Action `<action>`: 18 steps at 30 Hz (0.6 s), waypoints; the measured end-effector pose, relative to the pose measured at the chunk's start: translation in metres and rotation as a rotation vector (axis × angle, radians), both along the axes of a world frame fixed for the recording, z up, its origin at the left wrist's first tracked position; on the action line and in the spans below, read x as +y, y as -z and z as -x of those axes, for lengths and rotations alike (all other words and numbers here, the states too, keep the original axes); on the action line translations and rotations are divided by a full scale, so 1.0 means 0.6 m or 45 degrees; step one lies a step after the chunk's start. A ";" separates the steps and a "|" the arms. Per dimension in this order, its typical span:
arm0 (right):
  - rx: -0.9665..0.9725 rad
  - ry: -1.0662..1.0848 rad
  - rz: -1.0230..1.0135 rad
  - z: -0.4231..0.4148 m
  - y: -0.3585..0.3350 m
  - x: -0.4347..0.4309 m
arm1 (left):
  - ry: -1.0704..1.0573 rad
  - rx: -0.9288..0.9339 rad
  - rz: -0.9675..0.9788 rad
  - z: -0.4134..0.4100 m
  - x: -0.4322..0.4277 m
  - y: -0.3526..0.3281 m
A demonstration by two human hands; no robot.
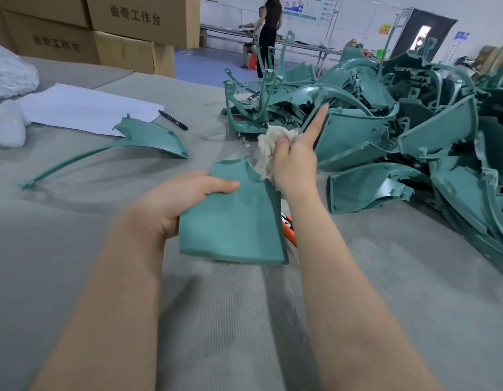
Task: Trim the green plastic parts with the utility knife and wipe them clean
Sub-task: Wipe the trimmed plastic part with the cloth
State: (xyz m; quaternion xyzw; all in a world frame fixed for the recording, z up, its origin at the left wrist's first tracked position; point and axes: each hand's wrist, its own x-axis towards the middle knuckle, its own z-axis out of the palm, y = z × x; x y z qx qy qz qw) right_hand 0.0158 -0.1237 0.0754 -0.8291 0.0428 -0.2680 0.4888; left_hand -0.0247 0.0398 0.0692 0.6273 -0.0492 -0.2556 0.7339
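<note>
Head view: L hand [185,196] is gripping the green panel [233,218] by its left edge, thumb on top. R hand [295,162] is bunching a rag [268,142] at the panel's notched far corner, forefinger sticking out toward the pile of green parts [399,131]. An orange knife [288,227] is peeking out btwn panel & R forearm. A curved green part [149,136], pen [172,119] & paper [84,108] are lying left on the table [75,221]. Panel's looking matte, slightly bowed.

A factory workshop: a heap of identical green moulded parts [399,131] fills the grey padded surface [216,320] at two o'clock, printed cardboard cartons [103,32] stack at eleven, and at twelve two people [270,26] are at a long bench [306,46] under wall notices [299,8].
</note>
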 end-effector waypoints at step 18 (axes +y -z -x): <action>-0.150 -0.373 0.061 0.067 -0.003 0.098 | -0.096 -0.069 0.586 0.005 -0.045 -0.015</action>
